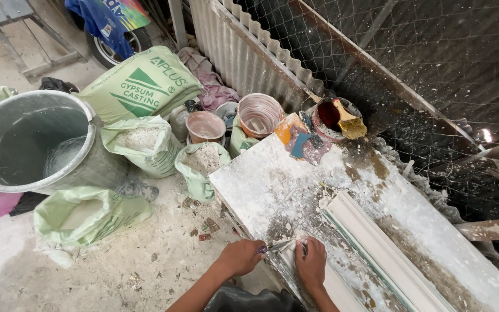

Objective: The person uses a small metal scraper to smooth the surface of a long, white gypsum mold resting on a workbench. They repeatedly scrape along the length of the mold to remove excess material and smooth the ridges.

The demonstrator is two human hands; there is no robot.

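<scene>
Left hand [241, 256] grips a small blade [276, 247], prob. a knife; right hand [311, 261] presses the white moulding [376, 242] steady on the counter [261, 179].

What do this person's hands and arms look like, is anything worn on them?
Both are bare: no gloves and no sleeves in view. The left hand and right hand show no rings, watch or bands that can be made out. The forearms are uncovered down to the picture's bottom edge. Whether plaster dust clings to them is too fine to tell.
</scene>
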